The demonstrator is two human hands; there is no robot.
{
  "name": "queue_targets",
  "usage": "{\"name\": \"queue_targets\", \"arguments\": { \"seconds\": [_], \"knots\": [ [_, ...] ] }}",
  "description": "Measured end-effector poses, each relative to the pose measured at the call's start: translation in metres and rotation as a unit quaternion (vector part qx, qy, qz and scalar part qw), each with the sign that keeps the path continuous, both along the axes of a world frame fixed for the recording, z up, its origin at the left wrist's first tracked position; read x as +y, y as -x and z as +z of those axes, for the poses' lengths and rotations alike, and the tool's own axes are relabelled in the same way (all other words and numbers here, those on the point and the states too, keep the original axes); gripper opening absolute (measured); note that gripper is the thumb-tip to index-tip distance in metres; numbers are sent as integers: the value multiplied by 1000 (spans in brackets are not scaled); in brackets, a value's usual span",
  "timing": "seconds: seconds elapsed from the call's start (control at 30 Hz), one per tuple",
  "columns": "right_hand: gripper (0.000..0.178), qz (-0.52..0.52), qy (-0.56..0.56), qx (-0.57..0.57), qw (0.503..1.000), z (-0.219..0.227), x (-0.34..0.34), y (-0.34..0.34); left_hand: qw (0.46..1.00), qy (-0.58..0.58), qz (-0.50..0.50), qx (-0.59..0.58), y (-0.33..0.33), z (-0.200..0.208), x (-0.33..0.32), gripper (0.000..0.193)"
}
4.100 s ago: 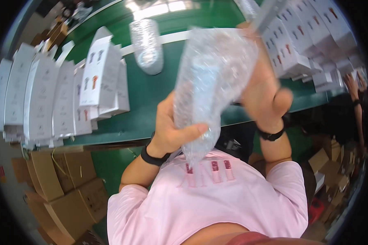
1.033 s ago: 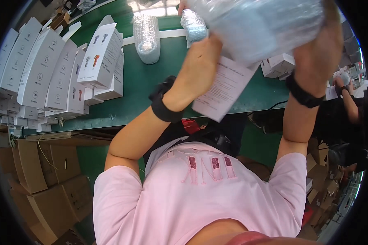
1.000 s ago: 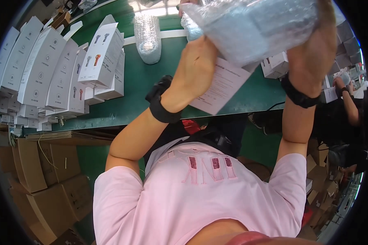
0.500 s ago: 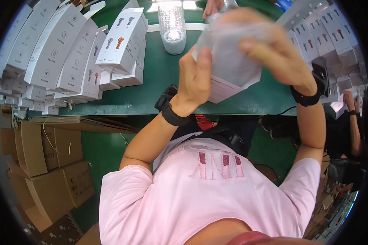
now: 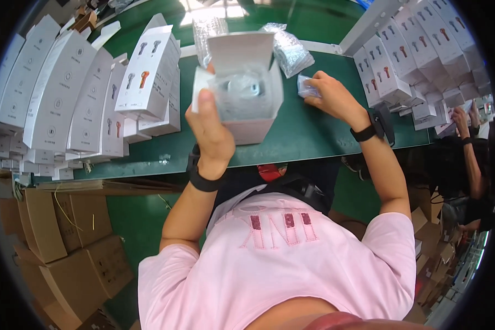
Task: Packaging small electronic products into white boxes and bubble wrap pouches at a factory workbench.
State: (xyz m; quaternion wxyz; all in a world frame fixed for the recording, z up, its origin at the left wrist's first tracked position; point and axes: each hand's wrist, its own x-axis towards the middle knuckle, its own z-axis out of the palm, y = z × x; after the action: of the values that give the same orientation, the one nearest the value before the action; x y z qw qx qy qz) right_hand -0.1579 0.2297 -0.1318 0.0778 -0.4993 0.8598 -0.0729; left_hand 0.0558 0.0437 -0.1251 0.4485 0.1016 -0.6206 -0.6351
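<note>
We hold the white box (image 5: 251, 130) in the left hand (image 5: 212, 124), over the near part of the green desk (image 5: 324, 129). The left fingers grip its left side, with the thumb on the near side and at least one fingertip showing behind. The box is tilted so that its open end faces up toward our view, and its flap (image 5: 241, 52) stands raised at the far edge. Inside sits a wrapped unit (image 5: 245, 91), pale and covered in clear film.

We place the right hand (image 5: 336, 99) at a small clear packet (image 5: 304, 87) on the desk, to the right of the box and apart from it. The right fingers touch the packet, but the hand covers part of it, so we cannot tell whether they grip it.

Status, as we judge it: this box is part complete. Done: the wrapped unit is inserted. Left: the packet is outside the box, and the top is not closed. Two bubble-wrapped pieces, one behind the box (image 5: 208, 34) and one beyond the packet (image 5: 290, 52), lie outside as well. We note printed white boxes (image 5: 60, 91) standing at the left and stacked boxes (image 5: 407, 52) at the right
</note>
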Motion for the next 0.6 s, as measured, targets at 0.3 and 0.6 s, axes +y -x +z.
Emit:
{"name": "queue_targets", "arguments": {
  "seconds": [0.3,0.6],
  "knots": [
    [28,0,456,-237,858,167,4,-65,997,42,-49,31,14,3,15,62],
    [23,199,138,-15,970,176,-74,-110,995,94,-16,15,11,-3,13,57]
  ]
}}
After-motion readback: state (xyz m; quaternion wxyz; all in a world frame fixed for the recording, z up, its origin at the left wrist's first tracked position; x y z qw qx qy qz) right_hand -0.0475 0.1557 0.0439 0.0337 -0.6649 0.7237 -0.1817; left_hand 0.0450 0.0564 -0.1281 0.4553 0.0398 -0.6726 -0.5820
